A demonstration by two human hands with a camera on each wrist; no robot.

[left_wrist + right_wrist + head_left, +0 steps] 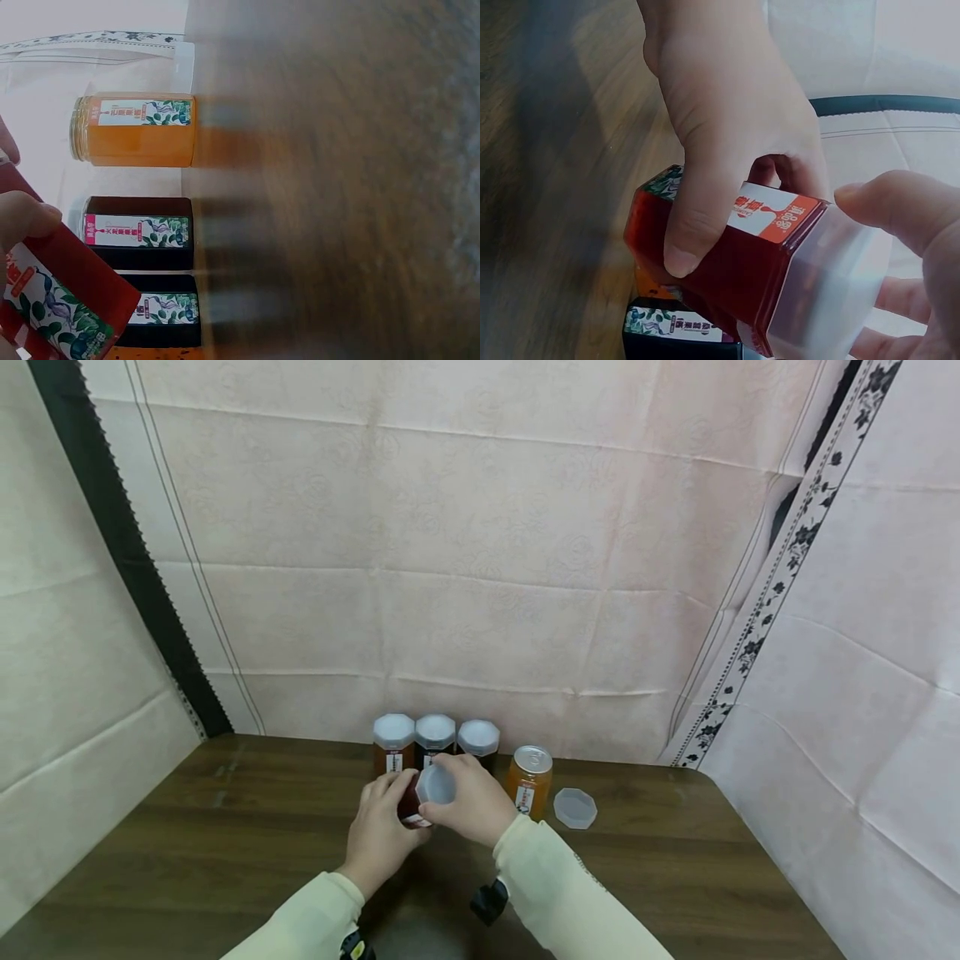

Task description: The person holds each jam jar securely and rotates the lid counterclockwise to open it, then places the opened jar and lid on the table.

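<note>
My left hand (381,835) grips a jar of dark red contents (735,262), fingers and thumb round its faceted body, and holds it tilted above the table. A translucent octagonal lid (832,285) covers the jar's top. My right hand (476,797) grips that lid, thumb on one side and fingers on the other. Just right of my right hand stands an orange jar (528,781) with a silver top; its threaded neck shows in the left wrist view. Beside it a loose translucent lid (575,808) lies flat on the table.
Behind my hands several capped jars stand in a row: an orange-brown jar (382,762) at left, then two dark jars (139,234), partly hidden. The wooden table (187,843) meets a pale cloth wall (480,635) at the back, with cloth on both sides.
</note>
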